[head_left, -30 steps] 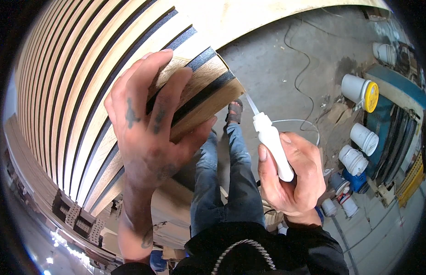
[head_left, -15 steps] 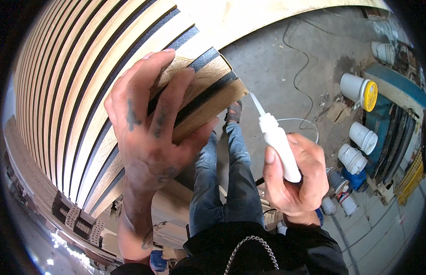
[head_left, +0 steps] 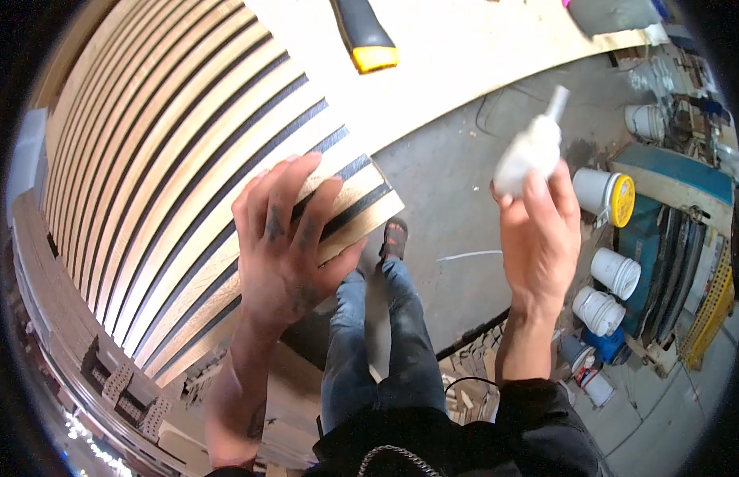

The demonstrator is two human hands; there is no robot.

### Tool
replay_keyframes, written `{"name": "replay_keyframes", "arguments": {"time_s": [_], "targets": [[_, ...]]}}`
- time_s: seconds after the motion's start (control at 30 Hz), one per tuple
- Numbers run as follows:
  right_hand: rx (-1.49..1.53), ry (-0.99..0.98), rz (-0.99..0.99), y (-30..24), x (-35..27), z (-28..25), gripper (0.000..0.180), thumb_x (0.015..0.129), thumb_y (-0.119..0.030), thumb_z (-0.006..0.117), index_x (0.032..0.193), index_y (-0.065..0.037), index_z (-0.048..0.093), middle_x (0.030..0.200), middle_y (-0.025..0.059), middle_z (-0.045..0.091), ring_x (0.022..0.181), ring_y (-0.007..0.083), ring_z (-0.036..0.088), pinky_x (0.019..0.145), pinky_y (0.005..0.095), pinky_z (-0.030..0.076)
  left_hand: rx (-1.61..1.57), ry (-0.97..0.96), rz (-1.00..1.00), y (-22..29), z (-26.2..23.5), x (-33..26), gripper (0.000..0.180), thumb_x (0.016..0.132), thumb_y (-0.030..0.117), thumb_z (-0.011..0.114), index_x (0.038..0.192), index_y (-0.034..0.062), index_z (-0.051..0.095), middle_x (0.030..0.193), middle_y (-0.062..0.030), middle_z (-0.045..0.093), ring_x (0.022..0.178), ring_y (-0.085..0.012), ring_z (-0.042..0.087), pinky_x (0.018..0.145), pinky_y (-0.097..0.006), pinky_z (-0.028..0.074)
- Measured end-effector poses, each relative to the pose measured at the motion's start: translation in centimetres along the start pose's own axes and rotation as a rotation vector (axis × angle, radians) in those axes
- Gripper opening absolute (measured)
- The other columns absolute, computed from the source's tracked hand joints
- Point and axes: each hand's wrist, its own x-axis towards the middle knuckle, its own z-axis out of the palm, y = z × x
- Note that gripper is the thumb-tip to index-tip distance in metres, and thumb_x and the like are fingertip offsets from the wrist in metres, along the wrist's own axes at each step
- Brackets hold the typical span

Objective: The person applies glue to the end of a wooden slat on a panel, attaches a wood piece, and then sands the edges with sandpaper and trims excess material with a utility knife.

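A slatted wood panel (head_left: 218, 143), light slats with black strips between them, spreads over the left side. My left hand (head_left: 286, 254) grips its near right corner, fingers lying over the slats and thumb against the near edge. Out to the right and apart from the panel, my right hand (head_left: 540, 246) holds a small white squeeze bottle (head_left: 530, 155), slightly blurred. Its narrow nozzle points up and away from me.
A black and yellow handle (head_left: 368, 40) lies on the pale board (head_left: 449, 71) beyond the panel. White buckets (head_left: 616, 270), one with a yellow rim (head_left: 621, 200), stand on the floor at right near a teal machine (head_left: 663, 179). Wood offcuts (head_left: 473, 370) lie below.
My right hand has carried the bottle up and right, away from the panel's corner. My left hand stays on the panel. The black and yellow handle has come into view.
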Motion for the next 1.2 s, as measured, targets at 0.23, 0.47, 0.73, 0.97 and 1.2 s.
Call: {"name": "replay_keyframes", "arguments": {"time_s": [0.23, 0.47, 0.73, 0.97, 1.2], "targets": [[-0.652, 0.123, -0.494, 1.8, 14.1, 0.5, 0.024, 0.087, -0.013, 0.073, 0.105, 0.001, 0.066, 0.087, 0.0056, 0.069, 0.081, 0.0112, 0.063, 0.075, 0.0252, 0.051, 0.013, -0.076, -0.024, 0.8, -0.2, 0.3, 0.065, 0.067, 0.025, 0.082, 0.124, 0.0152, 0.051, 0.135, -0.009, 0.044, 0.128, -0.0312, 0.043, 0.105, -0.053, 0.035], [-0.916, 0.12, -0.542, 4.6, 17.9, 2.7, 0.027, 0.077, -0.023, 0.075, 0.093, -0.002, 0.071, 0.085, 0.014, 0.068, 0.087, 0.0302, 0.062, 0.08, 0.0413, 0.048, -0.016, -0.121, -0.145, 1.0, -1.6, 0.2, 0.066, 0.061, 0.023, 0.085, 0.119, 0.0125, 0.056, 0.134, -0.0089, 0.048, 0.126, -0.0339, 0.045, 0.104, -0.053, 0.035], [-1.082, -0.041, -0.628, 3.6, 17.8, 1.0, 0.028, 0.078, -0.014, 0.069, 0.102, -0.001, 0.064, 0.095, 0.0164, 0.062, 0.095, 0.0348, 0.052, 0.087, 0.0454, 0.041, 0.08, -0.14, -0.107, 1.4, -0.8, 0.5, 0.071, 0.06, 0.025, 0.09, 0.119, 0.0098, 0.054, 0.133, -0.0129, 0.048, 0.125, -0.0356, 0.047, 0.102, -0.05, 0.038], [-0.93, 0.076, -0.445, -1.8, 19.2, -4.0, 0.023, 0.088, -0.005, 0.06, 0.109, 0.003, 0.065, 0.103, 0.0222, 0.068, 0.089, 0.0339, 0.069, 0.08, 0.0398, 0.055, 0.077, -0.12, -0.117, 1.1, -0.8, 0.1, 0.065, 0.057, 0.021, 0.085, 0.114, 0.0101, 0.056, 0.131, -0.0123, 0.051, 0.121, -0.0356, 0.049, 0.101, -0.051, 0.037], [-1.336, 0.05, -0.764, -4.7, 29.1, -8.5, 0.024, 0.087, -0.005, 0.058, 0.107, 0.007, 0.064, 0.107, 0.0262, 0.064, 0.097, 0.0394, 0.065, 0.083, 0.0424, 0.053, 0.087, -0.116, -0.103, 1.5, -0.7, 0.9, 0.064, 0.059, 0.022, 0.085, 0.114, 0.0108, 0.056, 0.131, -0.0131, 0.051, 0.121, -0.0361, 0.049, 0.1, -0.051, 0.037]]}}
